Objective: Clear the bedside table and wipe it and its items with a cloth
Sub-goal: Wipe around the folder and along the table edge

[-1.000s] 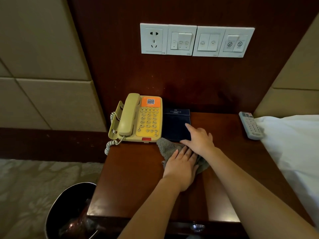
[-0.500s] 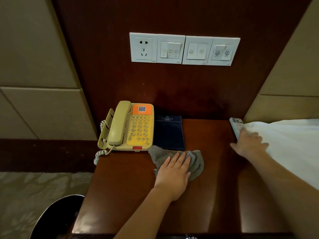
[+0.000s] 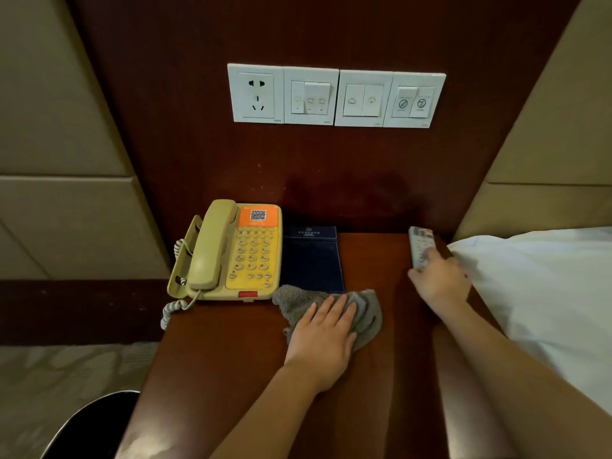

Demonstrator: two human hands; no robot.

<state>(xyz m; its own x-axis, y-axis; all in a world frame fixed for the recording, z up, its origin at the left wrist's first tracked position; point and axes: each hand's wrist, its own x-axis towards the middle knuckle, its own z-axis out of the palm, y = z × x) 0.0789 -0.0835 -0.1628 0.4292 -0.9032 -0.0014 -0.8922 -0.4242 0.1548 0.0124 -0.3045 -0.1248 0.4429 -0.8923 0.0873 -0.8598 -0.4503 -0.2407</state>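
A dark red wooden bedside table (image 3: 231, 359) carries a beige and yellow telephone (image 3: 231, 253) at the back left and a dark blue folder (image 3: 311, 260) beside it. A grey cloth (image 3: 367, 313) lies in front of the folder, and my left hand (image 3: 321, 339) presses flat on it with straight fingers. At the back right, my right hand (image 3: 440, 279) grips the near end of a grey remote control (image 3: 419, 241), thumb on its buttons. The remote looks blurred and slightly lifted.
A white pillow or sheet (image 3: 546, 286) borders the table's right edge. A dark round bin (image 3: 89, 429) stands on the patterned carpet at the lower left. A white socket and switch panel (image 3: 336, 96) sits on the wooden wall behind.
My right hand left the blue folder, crossed to the table's right edge and took hold of the remote. My left hand stayed flat on the cloth.
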